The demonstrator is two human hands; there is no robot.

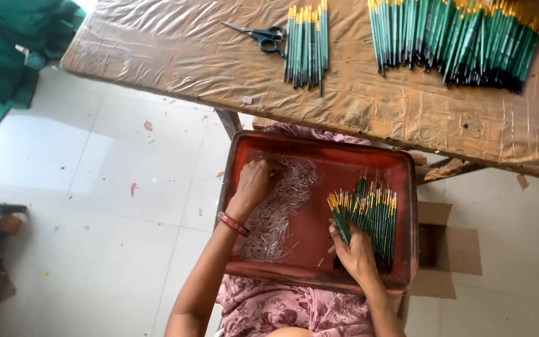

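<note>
A red tray [319,148] rests on my lap. My left hand [254,182] reaches into a heap of clear plastic caps [282,206] in the tray's left half, fingers curled in the pile; whether it holds a cap cannot be seen. My right hand [352,249] grips a bunch of thin green brushes with yellow ends [372,212], fanned upright in the tray's right half. A red bangle [233,224] circles my left wrist.
A table covered in brown plastic sheet [176,56] stands ahead. On it lie scissors [261,34], a small bundle of green brushes [307,43] and a large spread of them [456,37]. A cardboard box [438,249] sits at right; green cloth [14,50] at far left.
</note>
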